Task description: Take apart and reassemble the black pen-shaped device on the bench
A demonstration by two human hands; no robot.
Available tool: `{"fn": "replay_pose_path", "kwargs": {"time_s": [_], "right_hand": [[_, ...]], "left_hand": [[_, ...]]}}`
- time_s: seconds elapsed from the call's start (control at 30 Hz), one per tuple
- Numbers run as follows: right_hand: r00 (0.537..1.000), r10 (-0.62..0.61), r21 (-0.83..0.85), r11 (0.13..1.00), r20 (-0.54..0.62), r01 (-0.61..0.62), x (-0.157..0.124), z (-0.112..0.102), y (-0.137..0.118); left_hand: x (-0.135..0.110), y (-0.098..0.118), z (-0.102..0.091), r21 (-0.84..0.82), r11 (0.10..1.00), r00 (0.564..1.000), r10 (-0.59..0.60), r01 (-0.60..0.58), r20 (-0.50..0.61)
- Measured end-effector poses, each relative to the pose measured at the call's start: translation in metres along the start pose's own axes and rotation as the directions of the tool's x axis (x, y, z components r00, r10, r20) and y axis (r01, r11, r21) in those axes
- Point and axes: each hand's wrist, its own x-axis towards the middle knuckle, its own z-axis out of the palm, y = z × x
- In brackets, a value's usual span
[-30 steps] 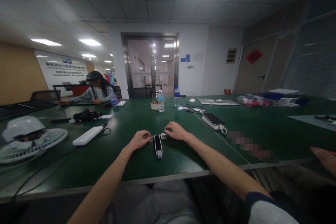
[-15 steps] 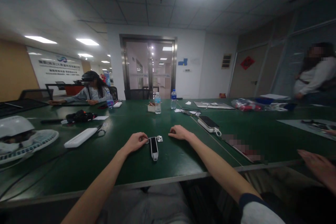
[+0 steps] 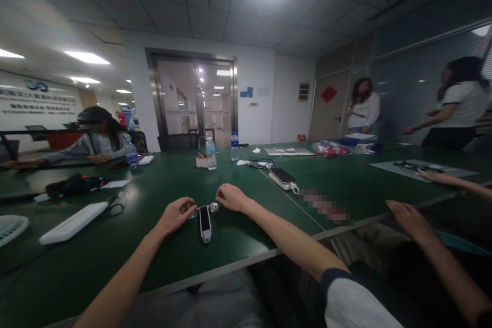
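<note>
Black-and-white oblong device (image 3: 205,223), long axis toward the person, lies between left hand (image 3: 175,215) and right hand (image 3: 231,198), fingers (image 3: 220,192) released beside it, left nearer.

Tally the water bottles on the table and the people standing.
Water bottles: 3
Standing people: 2
Total: 5
</note>
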Motion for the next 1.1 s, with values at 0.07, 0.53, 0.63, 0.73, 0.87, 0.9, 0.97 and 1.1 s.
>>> {"fn": "replay_pose_path", "kwargs": {"time_s": [0.07,0.53,0.63,0.73,0.87,0.9,0.97,1.1], "right_hand": [[0.997,-0.067,0.047,0.997,-0.029,0.068,0.001,0.002,-0.014],[0.97,-0.226,0.14,0.961,-0.088,0.237,0.003,0.014,-0.035],[0.964,-0.261,0.132,0.955,-0.053,0.266,0.003,0.009,-0.034],[0.972,-0.227,0.129,0.964,-0.068,0.234,0.002,0.004,-0.029],[0.995,-0.078,0.115,0.99,-0.064,0.085,0.0,0.002,-0.012],[0.998,-0.048,0.118,0.992,-0.03,0.052,0.0,0.003,-0.008],[0.997,-0.019,0.135,0.991,0.069,0.009,-0.001,0.006,0.0],[0.986,-0.02,0.183,0.983,0.166,-0.01,-0.002,0.013,0.006]], "left_hand": [[0.0,0.007,-0.001,-0.018,1.0,1.0,0.0,-0.001,-0.011],[0.002,0.019,0.002,-0.181,0.983,0.997,0.052,-0.042,0.054],[0.002,0.016,-0.001,-0.132,0.991,0.999,0.022,-0.018,0.031],[0.003,0.008,-0.003,-0.072,0.997,1.0,0.01,-0.01,0.003],[0.003,-0.004,-0.004,-0.01,1.0,1.0,-0.007,0.007,0.028],[0.002,-0.006,-0.004,0.001,1.0,0.999,-0.018,0.018,0.04],[0.002,-0.009,-0.003,0.014,0.999,0.997,-0.038,0.037,0.068],[0.001,-0.011,-0.001,0.012,1.0,0.995,-0.028,0.027,0.1]]}}
